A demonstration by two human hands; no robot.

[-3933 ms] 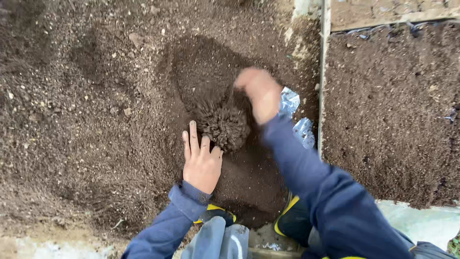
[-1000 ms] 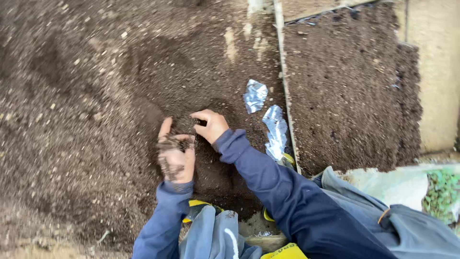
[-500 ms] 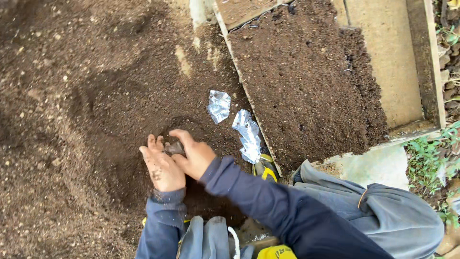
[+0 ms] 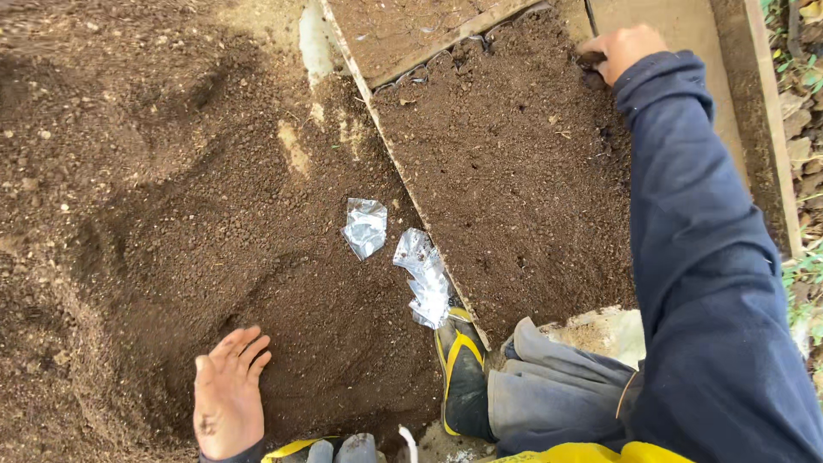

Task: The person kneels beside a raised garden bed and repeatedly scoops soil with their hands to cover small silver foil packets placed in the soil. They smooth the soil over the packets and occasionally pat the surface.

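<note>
— Two beds of dark soil, side by side: loose soil heap (image 4: pixel 171 197) on the left, framed soil tray (image 4: pixel 514 180) on the right, thin wooden edge (image 4: pixel 403 180) between.
— And the hands?
— Right hand (image 4: pixel 621 50) far out at the tray's far right corner, fingers curled down over a small dark clump (image 4: pixel 590 62) of soil. Closed around it or only pressing on it, cannot tell. Sleeve of dark blue stretched along the tray's right side.
— Left one?
— Left hand (image 4: pixel 227 394) flat on the heap, near the body, fingers spread wide, palm down, holding nothing. Resting at the near rim of a scooped hollow (image 4: pixel 274 291).
— Direction from one to the other?
— Tray up and to the right of the left hand, across the wooden edge; long axis of the tray running away from the body, slanting slightly leftward. Right hand clearly the nearer to the tray; left well apart from it.
— Anything around?
— Two crumpled clear plastic scraps (image 4: pixel 366 227) on the heap just beside the edge. Yellow-trimmed black boot (image 4: pixel 463 369) below them, grey trouser knee (image 4: pixel 557 394) next to it. Bare board (image 4: pixel 677 94) beyond the tray, weeds at the far right.
</note>
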